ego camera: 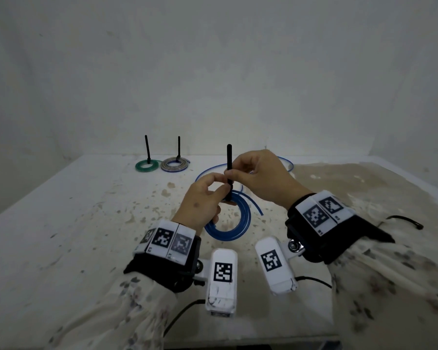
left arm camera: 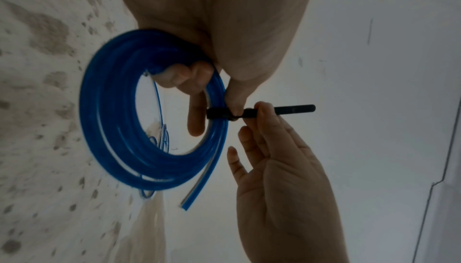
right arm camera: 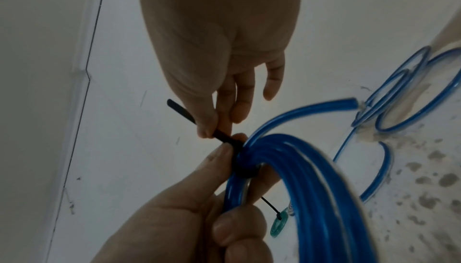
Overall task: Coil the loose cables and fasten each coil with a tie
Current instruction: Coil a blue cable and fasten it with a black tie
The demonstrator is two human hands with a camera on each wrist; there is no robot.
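Observation:
A blue cable coil point(ego camera: 234, 221) point(left arm camera: 117, 121) point(right arm camera: 312, 178) hangs above the table, held by my left hand point(ego camera: 208, 195) point(left arm camera: 219, 66) point(right arm camera: 199, 208), whose fingers curl round its strands. A black tie point(ego camera: 229, 162) point(left arm camera: 279, 110) point(right arm camera: 217, 133) is looped round the coil, and its tail sticks up. My right hand point(ego camera: 250, 170) point(left arm camera: 262, 117) point(right arm camera: 217, 121) pinches that tail between thumb and forefinger, just above the loop. The coil's cut end point(left arm camera: 189, 198) point(right arm camera: 349, 103) hangs free.
A green coil point(ego camera: 147, 165) and a grey coil point(ego camera: 175, 164), each with an upright black tie, lie at the back left of the stained table point(ego camera: 74, 223). A thin blue cable point(ego camera: 283, 162) point(right arm camera: 411, 93) lies loose behind my hands. A black tie point(ego camera: 405, 221) lies at the right.

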